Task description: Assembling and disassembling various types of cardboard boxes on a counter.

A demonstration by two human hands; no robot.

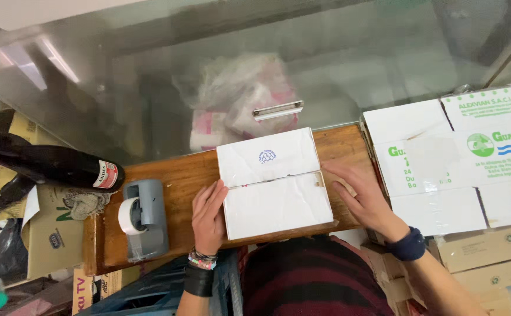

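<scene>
A closed white cardboard box (274, 182) with a small blue round mark on its far flap lies on a narrow wooden board (173, 175). My left hand (208, 215) lies flat against the box's left side, fingers together and pointing away from me. My right hand (361, 196) rests flat on the board at the box's right side, fingertips touching its edge near the seam between the two flaps. Neither hand grips anything. Beaded bracelets and a black band sit on my left wrist, a dark band on my right.
A grey tape dispenser (143, 219) stands on the board's left end. A dark glass bottle (50, 167) lies beyond it. Stacked white cartons with green print (454, 158) fill the right. Behind the board, a glass surface (150, 88) covers a plastic bag (243, 99).
</scene>
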